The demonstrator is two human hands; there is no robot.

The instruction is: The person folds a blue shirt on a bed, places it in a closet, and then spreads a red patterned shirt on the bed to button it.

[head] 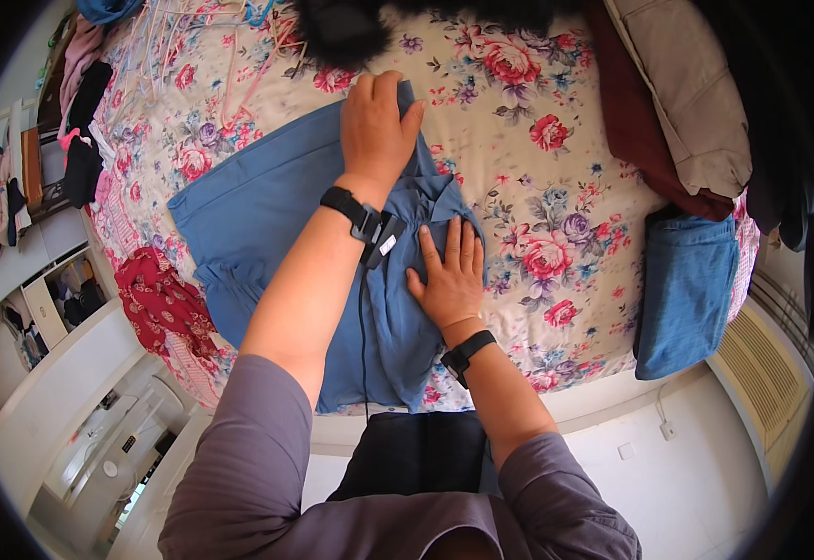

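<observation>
A blue fabric garment (274, 175) with gathered parts lies partly bunched on a bed with a floral sheet (498, 203). My left hand (377, 129) is at the garment's upper edge, fingers bent over the cloth near its top corner; whether they pinch it is hidden. Lower and to the right, my right hand (451, 280) rests palm down on the gathered cloth, fingers slightly apart. Both wrists wear black straps, and a small black box hangs at the left one. A thin dark cord runs down over the garment.
Folded blue denim (687, 294) lies at the bed's right edge, below a beige and dark red pile (694, 105). Hangers (232, 77) and black furry material (344, 31) lie at the top. A red patterned cloth (162, 301) is at the left edge, near shelves.
</observation>
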